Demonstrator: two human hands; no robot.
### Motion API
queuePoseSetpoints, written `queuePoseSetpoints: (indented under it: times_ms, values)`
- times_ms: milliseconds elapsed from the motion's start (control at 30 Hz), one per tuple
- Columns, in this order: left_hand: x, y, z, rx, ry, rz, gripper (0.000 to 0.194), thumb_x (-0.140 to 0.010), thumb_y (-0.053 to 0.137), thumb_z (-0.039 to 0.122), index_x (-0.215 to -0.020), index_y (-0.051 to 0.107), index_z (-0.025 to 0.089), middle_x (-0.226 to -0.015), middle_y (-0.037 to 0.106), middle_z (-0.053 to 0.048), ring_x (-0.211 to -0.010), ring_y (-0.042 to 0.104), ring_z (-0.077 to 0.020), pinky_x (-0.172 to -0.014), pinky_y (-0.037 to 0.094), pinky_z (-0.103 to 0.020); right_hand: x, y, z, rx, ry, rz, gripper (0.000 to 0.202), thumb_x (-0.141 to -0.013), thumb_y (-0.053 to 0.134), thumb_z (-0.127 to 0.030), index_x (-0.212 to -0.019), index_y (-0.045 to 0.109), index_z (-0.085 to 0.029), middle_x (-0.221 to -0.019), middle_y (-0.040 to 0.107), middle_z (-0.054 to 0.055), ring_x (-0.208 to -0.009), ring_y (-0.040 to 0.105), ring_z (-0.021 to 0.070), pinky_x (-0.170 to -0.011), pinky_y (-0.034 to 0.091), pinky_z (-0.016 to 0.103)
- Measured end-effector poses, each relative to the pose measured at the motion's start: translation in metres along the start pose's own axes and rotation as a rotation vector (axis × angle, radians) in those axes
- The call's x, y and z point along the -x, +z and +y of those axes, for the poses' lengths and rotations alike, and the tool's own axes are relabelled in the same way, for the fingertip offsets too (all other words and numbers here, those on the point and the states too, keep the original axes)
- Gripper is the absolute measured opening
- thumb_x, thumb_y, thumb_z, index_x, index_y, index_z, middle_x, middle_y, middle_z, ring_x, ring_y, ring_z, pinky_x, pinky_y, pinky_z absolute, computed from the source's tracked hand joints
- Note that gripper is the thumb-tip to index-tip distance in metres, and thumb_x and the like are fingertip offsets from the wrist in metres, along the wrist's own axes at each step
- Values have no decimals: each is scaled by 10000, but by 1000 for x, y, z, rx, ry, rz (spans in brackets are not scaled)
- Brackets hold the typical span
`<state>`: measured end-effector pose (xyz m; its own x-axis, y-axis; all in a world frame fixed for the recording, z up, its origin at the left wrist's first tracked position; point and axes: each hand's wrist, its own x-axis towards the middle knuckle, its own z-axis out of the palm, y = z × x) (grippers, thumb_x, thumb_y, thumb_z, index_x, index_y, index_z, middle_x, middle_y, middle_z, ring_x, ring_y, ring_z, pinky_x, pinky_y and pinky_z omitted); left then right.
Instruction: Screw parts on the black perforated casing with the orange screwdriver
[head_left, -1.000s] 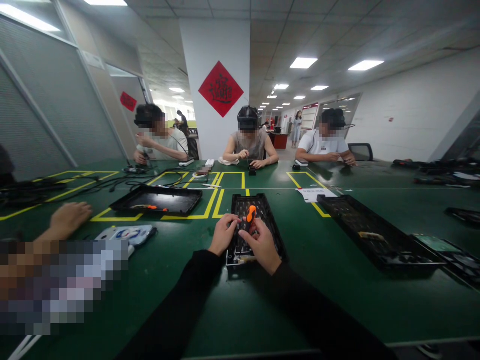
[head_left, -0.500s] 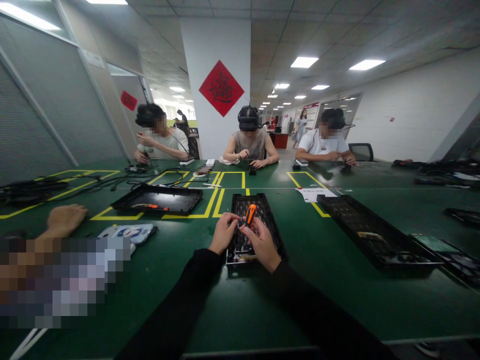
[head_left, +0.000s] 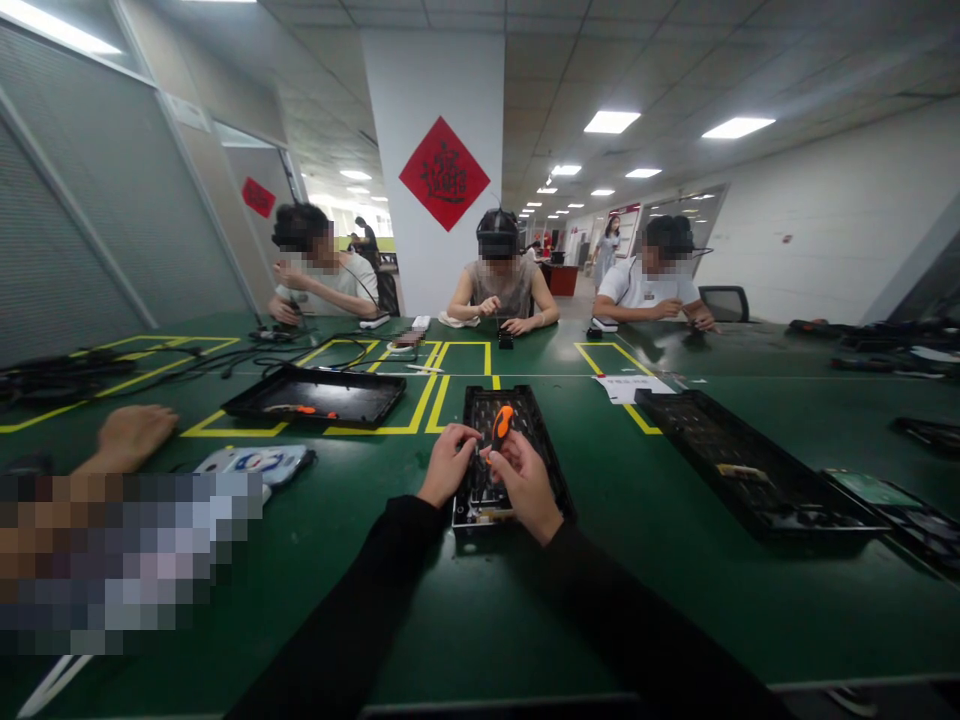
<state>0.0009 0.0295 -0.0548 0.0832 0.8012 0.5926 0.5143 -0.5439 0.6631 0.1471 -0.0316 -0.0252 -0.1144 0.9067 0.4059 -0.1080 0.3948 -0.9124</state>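
A black tray-like casing (head_left: 550, 462) lies lengthwise on the green table in front of me, with small parts inside that I cannot name. Over its middle, my right hand (head_left: 529, 485) is closed round a screwdriver (head_left: 501, 428) with an orange and black handle, which leans upward. The screwdriver's tip is hidden by the fingers. My left hand (head_left: 448, 468) is at the casing's left side, its fingertips bent together beside the screwdriver. Whatever those fingers pinch, if anything, is too small to make out.
Another black casing (head_left: 705, 440) lies to the right, beside a green board (head_left: 862, 487). At the left are a black tray (head_left: 352, 395) and a co-worker's hand (head_left: 137, 436). A paper sheet (head_left: 636, 389) and yellow tape mark the table. Several people sit or stand beyond.
The screwdriver handle has tilted and turned slightly in my right hand. My left hand has barely moved.
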Motion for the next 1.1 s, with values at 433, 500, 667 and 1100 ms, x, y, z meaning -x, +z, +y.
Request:
queuePoseSetpoints:
  times_ms: [433,500,667,1100]
  values:
    - [0,-1,2,-9,5,9,171,-809,458,176,-813,629,181,-864,586,-36,-861,539,-164,-825,434,-333,4,3,-6,-1,-35,2,309,-837,496,-289,-1127,469,-188,-954,608,59,-704,565,130,-600,467,245]
    - [0,-1,3,-12,5,8,176,-811,456,178,-814,632,181,-865,588,-39,-863,539,-166,-826,434,-340,4,2,-6,-5,-38,16,315,-837,495,-294,-1133,464,-189,-943,608,58,-707,569,134,-604,471,251]
    - [-1,0,2,-6,-4,2,178,-808,455,171,-821,633,180,-865,587,-39,-869,537,-168,-834,434,-349,4,2,-5,17,-47,16,329,-833,498,-295,-1142,463,-187,-926,610,54,-742,580,145,-620,475,256]
    - [-1,0,0,-4,-4,4,156,-805,469,186,-804,625,181,-852,584,-34,-855,542,-166,-825,432,-335,5,1,-7,81,-52,-7,288,-828,505,-293,-1099,505,-194,-933,599,43,-749,554,138,-609,452,235]
